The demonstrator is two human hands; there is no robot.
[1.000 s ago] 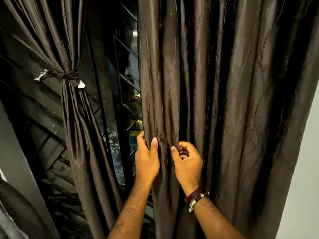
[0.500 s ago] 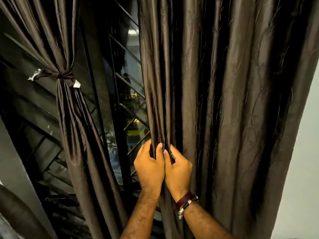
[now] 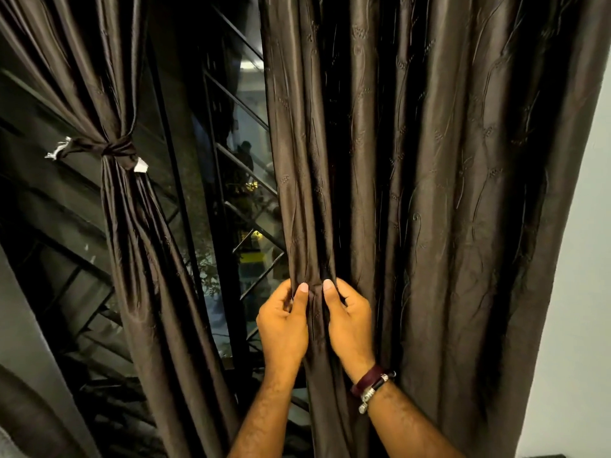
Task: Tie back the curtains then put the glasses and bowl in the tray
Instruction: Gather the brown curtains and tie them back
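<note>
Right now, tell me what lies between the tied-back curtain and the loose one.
In the head view, only bare window glass with diagonal grille bars lies between the tied-back curtain and the loose curtain.

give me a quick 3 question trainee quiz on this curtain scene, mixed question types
1. True or false: the left curtain is already tied back.
2. Which wrist wears the bracelets? A) left B) right C) both
3. Fill in: both hands pinch folds of the ____ curtain.

Key:
1. True; a knotted tie cinches it.
2. B; the left hand has a bare wrist, the right hand does not.
3. right; the right curtain hangs untied.
</note>
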